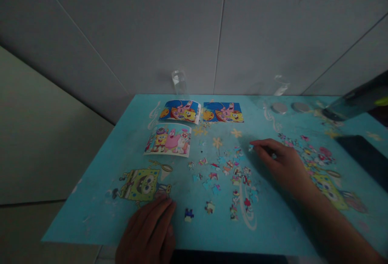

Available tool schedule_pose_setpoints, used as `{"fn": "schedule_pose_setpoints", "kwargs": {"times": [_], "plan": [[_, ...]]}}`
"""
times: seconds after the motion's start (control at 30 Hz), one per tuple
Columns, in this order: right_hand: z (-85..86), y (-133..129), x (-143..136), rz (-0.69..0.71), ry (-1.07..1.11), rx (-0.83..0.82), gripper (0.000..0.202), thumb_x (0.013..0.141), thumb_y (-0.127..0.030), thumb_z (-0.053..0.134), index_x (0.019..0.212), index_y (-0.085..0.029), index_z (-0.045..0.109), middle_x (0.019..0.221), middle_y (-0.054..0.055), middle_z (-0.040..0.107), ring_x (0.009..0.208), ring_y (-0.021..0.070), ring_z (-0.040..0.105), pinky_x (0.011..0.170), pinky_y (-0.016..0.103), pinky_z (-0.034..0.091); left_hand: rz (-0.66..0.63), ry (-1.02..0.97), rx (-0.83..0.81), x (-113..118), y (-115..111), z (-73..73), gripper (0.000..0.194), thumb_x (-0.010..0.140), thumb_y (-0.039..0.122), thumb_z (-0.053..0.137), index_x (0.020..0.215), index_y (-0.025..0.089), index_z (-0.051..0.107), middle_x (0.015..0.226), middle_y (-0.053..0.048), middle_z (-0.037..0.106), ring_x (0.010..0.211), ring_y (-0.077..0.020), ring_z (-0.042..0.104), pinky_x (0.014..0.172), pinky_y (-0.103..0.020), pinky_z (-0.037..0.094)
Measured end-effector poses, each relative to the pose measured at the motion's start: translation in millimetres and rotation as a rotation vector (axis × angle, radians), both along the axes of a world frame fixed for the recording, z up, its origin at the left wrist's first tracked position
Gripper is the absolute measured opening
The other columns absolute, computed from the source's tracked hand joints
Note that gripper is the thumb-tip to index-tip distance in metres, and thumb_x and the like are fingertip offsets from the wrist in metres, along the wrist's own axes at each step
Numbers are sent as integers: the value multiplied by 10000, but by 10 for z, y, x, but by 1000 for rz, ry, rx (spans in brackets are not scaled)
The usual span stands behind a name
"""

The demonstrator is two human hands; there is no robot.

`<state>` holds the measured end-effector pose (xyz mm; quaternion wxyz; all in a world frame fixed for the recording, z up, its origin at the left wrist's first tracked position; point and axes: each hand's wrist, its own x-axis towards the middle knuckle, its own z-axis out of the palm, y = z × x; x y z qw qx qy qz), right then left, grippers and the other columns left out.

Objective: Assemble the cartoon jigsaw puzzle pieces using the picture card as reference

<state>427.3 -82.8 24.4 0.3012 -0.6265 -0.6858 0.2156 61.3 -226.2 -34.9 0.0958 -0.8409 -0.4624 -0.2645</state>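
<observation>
My right hand (277,161) pinches a small light-blue puzzle piece (251,147) between thumb and index finger, right of the loose pieces. My left hand (148,229) rests on the tabletop at the front, fingers extended and holding nothing, over the lower edge of a printed cartoon figure (142,185). A dark blue puzzle piece (188,215) and a pale multicoloured one (209,207) lie just right of it. Several loose pieces (214,176) are scattered between my hands. Behind them lie a pink-and-white picture card (169,139) and two blue picture cards (181,111) (223,112).
Another pile of puzzle pieces (321,155) lies beyond my right forearm. Two round lids (279,107) (300,107) and two clear containers (180,83) (281,86) stand near the wall. A dark flat object (365,157) and a transparent bottle (354,100) are at right.
</observation>
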Motion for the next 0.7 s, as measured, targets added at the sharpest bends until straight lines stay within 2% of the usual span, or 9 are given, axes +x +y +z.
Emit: {"fn": "schedule_pose_setpoints", "kwargs": {"times": [0.27,0.7], "plan": [[7,-8,-6,-3,32,4,280,933,-386,554,1047,-239,763,929,62,752,768,227,660,716,370,505,16,6,-10,-24,-19,-47,329,917,125,569,1228,105,677,1231,-150,693,1176,-275,633,1033,-439,456],[0,-18,-11,4,-7,0,289,949,-385,545,1070,-238,762,928,67,753,738,220,651,704,369,505,9,9,-14,-20,-35,-38,349,915,111,586,1256,87,660,1250,-165,679,1190,-301,626,1016,-458,468]]}}
